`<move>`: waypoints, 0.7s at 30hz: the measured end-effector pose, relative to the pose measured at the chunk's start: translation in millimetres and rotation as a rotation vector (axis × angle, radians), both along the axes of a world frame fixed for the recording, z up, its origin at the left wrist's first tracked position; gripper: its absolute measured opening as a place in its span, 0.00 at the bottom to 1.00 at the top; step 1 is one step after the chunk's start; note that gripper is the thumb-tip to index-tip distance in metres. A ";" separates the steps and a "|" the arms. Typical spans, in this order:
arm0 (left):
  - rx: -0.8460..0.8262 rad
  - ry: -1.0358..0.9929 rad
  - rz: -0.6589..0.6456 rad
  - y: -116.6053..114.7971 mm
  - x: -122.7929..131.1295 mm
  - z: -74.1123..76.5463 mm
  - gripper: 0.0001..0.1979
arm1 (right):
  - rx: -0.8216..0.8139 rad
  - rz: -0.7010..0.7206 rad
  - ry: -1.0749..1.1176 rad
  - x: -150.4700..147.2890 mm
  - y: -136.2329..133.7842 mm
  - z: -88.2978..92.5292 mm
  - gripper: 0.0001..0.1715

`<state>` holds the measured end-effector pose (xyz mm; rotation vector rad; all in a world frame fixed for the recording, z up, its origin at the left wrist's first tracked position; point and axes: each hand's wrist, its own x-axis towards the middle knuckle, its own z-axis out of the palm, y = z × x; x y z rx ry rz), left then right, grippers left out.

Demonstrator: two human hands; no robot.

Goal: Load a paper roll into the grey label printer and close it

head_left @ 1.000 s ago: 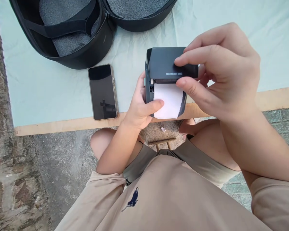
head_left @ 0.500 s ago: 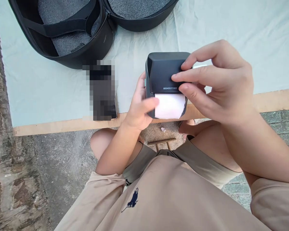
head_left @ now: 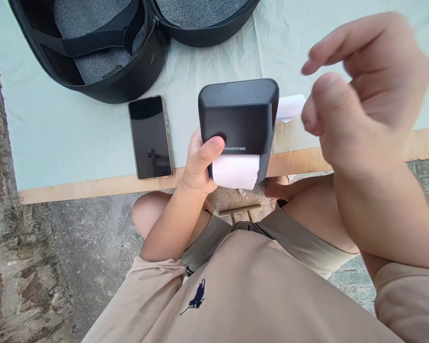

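Observation:
My left hand (head_left: pixel 199 164) grips a small black label printer (head_left: pixel 239 116) from its left side, thumb pressed on the front by the logo. The printer's lid is down and a strip of white paper (head_left: pixel 235 172) hangs from the slot at its lower edge. It is held over the near edge of the wooden table (head_left: pixel 93 186). My right hand (head_left: pixel 357 100) hovers to the right of the printer, lifted off it, blurred by motion, fingers loosely curled with nothing seen in them.
A dark smartphone (head_left: pixel 150 137) lies face up on the pale green cloth (head_left: pixel 57 128) left of the printer. An open black carrying case (head_left: pixel 103 47) with grey foam sits behind it. A white paper scrap (head_left: pixel 291 106) lies behind the printer. Stone ground is below.
The printer lid went from raised to closed over the paper. My right hand let go of the lid and moved up and to the right. My left hand shifted the printer slightly leftward.

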<state>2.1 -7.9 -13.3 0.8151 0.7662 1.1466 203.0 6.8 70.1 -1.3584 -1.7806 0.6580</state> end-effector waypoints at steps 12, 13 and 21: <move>0.055 -0.093 -0.072 2.8 6.4 16.8 0.15 | -0.189 0.185 -0.154 -19.1 -10.3 -5.7 0.35; 0.056 -0.105 -0.076 2.7 6.0 17.7 0.15 | -0.185 0.187 -0.168 -18.6 -9.9 -6.4 0.35; 0.067 -0.180 -0.064 4.6 7.7 10.8 0.18 | -0.160 0.211 -0.151 -16.8 -8.6 -7.3 0.33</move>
